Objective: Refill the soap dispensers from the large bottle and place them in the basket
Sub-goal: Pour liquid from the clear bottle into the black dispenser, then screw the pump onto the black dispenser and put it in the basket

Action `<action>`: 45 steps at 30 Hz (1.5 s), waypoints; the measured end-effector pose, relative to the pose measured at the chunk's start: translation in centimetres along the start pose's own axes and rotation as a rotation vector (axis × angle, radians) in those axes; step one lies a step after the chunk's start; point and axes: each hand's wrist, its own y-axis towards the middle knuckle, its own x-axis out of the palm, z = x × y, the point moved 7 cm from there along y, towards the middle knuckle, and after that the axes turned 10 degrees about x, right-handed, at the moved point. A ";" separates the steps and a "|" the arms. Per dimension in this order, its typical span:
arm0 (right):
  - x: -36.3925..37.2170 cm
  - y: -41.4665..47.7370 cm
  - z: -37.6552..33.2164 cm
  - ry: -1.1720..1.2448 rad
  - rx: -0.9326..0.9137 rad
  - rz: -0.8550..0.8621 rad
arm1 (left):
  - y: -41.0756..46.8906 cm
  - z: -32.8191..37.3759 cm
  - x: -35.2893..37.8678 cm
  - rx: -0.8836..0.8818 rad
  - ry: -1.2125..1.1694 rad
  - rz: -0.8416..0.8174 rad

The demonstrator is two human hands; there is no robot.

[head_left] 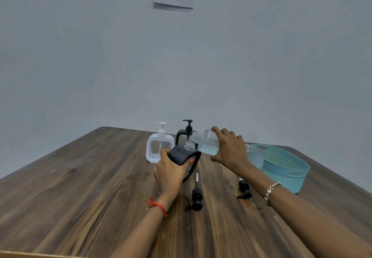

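A: From the head view, we have the left hand wrapped around the black dispenser, tilting its open neck toward the bottle. The right hand is clamped over the bottle's shoulder, holding it nearly on its side with its mouth just above the neck.

B: Then our risk is the pour. The two openings look narrow, and if either one shifts, we judge the blue soap would run down the dispenser and onto the tabletop.

A: Agreed. The soap sits low in the bottle, so we may tip further, and a sudden gush could overshoot.

B: How do our arms lie?

A: Both reach forward. The left wrist is fairly straight, its fingers gripping the dispenser's top. The right wrist is bent inward, its fingers spread over the bottle.

B: And the rest?

A: Two pumps lie loose: one just below the dispenser, another nearer the basket. A white dispenser and a second black one stand behind, pumps on. We see nothing in the basket.
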 end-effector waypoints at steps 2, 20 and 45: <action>0.1 0.2 0.1 0.047 0.018 -0.008 | 0.0 0.1 0.0 0.004 -0.008 0.008; 5.3 1.2 5.8 1.349 0.442 -0.269 | 3.8 -2.9 0.8 -0.062 -0.414 -0.137; 6.9 -8.6 -2.4 0.325 -0.577 -0.377 | 4.3 -3.6 1.3 -0.132 -0.685 -0.221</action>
